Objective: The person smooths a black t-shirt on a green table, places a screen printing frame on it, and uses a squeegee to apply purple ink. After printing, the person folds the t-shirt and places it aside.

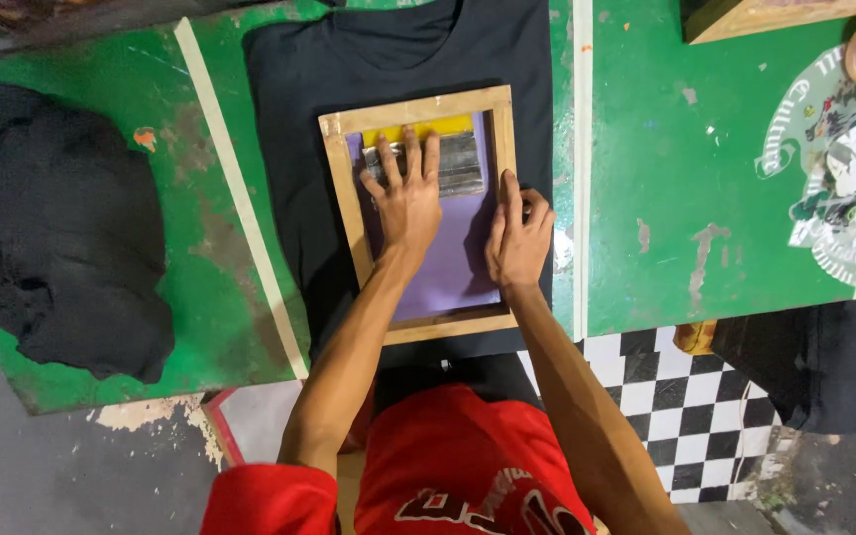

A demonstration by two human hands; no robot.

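Heaped near the table's (646,198) left edge: a crumpled black cloth (61,228), well apart from the rest. Mid-table, spread flat between two pale strips, collar toward the far edge: a black shirt (294,149). Resting on its chest: a wooden frame (341,213), pale rectangle, purple mesh inside, a yellow band along the far end. Across the mesh near that band: a squeegee (463,163), grey and ink-smeared. On it, the left hand (408,198), fingers spread and pressing flat, not clenched. Just beside, the right hand (517,238), fingers curled over the frame's right rail, gripping it. Further right, scuffed green paint, then a white round print (844,178) near the right edge.
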